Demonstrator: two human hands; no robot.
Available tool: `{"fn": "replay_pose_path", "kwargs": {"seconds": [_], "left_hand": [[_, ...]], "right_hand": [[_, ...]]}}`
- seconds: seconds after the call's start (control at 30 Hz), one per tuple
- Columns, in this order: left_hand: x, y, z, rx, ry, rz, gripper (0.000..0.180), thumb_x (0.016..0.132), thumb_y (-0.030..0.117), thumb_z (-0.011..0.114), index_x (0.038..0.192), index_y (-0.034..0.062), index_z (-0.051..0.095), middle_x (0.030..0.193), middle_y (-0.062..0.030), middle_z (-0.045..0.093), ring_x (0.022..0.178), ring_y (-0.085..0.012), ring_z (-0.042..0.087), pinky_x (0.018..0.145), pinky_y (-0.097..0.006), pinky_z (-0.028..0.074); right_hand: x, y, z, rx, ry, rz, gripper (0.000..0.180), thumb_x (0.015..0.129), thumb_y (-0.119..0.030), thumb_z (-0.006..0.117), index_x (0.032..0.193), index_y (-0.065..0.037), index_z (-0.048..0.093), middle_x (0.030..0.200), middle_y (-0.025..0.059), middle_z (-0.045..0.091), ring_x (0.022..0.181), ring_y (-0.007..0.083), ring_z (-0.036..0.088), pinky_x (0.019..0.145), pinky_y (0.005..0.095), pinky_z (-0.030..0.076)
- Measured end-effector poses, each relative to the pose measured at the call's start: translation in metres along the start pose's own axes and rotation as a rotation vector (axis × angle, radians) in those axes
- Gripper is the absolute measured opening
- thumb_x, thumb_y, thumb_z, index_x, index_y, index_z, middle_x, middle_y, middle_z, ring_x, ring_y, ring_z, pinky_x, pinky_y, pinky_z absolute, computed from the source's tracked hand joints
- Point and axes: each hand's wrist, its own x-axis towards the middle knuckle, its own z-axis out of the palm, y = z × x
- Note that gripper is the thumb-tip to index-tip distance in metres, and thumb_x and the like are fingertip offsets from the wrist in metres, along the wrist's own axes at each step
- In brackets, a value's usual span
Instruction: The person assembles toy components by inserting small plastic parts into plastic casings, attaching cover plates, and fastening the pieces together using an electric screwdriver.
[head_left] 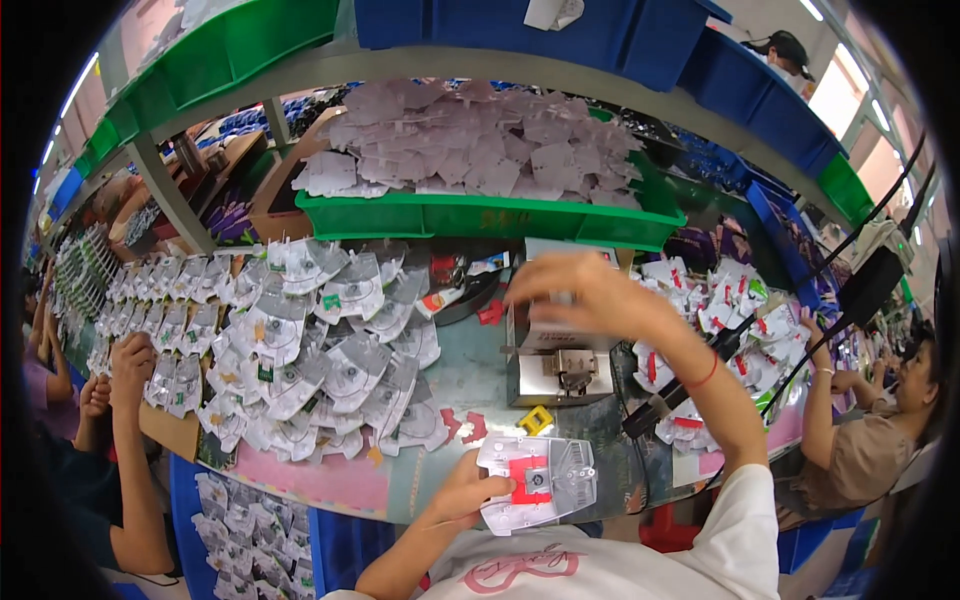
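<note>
Close to my body, my left hand (464, 490) grips a plastic housing (572, 476), white at one end and clear at the other. The thumb rests on a red insert (522, 482) at the housing's middle. Above a small metal bench device (560, 379), my right hand (590, 297) is raised, its fingers bent and smeared by motion. Whether anything is between those fingers does not show. A yellow plastic block (536, 419) lies between the device and the housing, with small red plastic pieces (466, 427) to its left.
Overlapping white-and-clear housings (330, 350) cover the left of the table. Another pile with red parts (725, 300) lies right, behind a black bar and cables (655, 412). A green bin (480, 217) of white sheet-like parts spans the back, beneath a shelf. People work on both sides.
</note>
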Motion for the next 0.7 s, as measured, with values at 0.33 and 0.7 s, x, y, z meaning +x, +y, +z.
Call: {"fn": "replay_pose_path", "kwargs": {"seconds": [0.33,0.7], "left_hand": [[0.005,-0.013,-0.008,-0.052,-0.001,-0.028,0.046,0.067,-0.003,0.052,0.113,-0.0054,0.045,0.103,-0.0132,0.057,0.092,-0.0205,0.058,0.081,-0.035,0.047],[0.006,-0.016,-0.014,-0.064,0.063,-0.004,0.044,0.068,0.000,0.055,0.111,-0.0033,0.048,0.101,-0.0095,0.057,0.091,-0.0170,0.056,0.079,-0.031,0.045]], "right_hand": [[0.059,0.148,-0.062,-0.767,0.059,0.121,0.035,0.064,0.006,0.052,0.091,-0.014,0.065,0.090,0.0064,0.056,0.092,0.0261,0.053,0.076,0.0353,0.045],[0.086,0.175,-0.068,-1.138,-0.140,-0.056,0.013,0.068,-0.011,0.054,0.074,-0.015,0.065,0.094,0.0028,0.056,0.098,0.0212,0.052,0.078,0.0336,0.046]]}}
